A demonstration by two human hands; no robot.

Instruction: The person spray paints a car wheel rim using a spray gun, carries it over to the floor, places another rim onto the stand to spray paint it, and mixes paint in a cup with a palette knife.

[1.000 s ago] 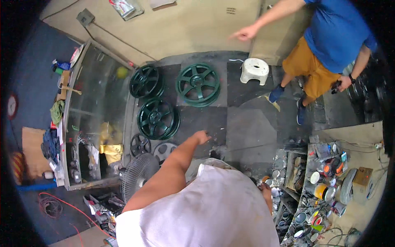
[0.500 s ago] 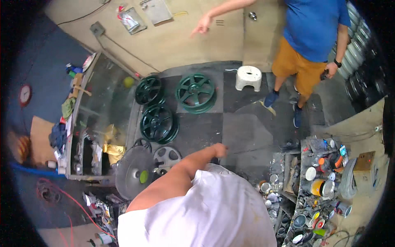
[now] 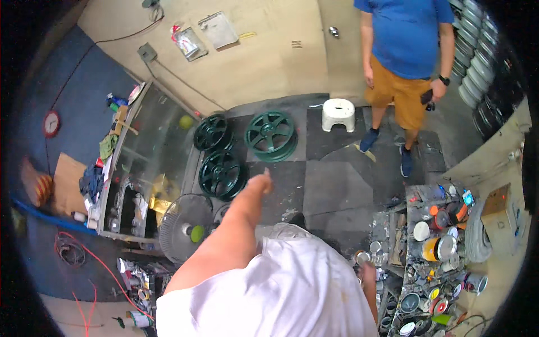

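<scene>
My left arm reaches forward over the floor. At its end, my left hand (image 3: 261, 183) is raised with one finger stretched out and nothing visible in it. Nearest to it in the picture is a dark green wheel rim (image 3: 220, 173). Another green rim (image 3: 270, 133) lies beyond, with a third dark green rim (image 3: 209, 132) to its left. My right hand (image 3: 368, 272) hangs low at my right side, beside a round open can (image 3: 362, 257) at the cluttered bench. Its fingers are too small and partly hidden to show whether they hold anything.
A person in a blue shirt (image 3: 407, 42) stands at the far right, holding a dark object. Near them is a white stool (image 3: 338, 114). A fan (image 3: 184, 227) and glass cabinet (image 3: 160, 126) stand left. Paint cans (image 3: 431, 249) crowd the right bench (image 3: 414, 210).
My left hand has moved left and a little farther away, toward the rims. My right hand has come into view beside the bench. The other person's outstretched arm has dropped to their side.
</scene>
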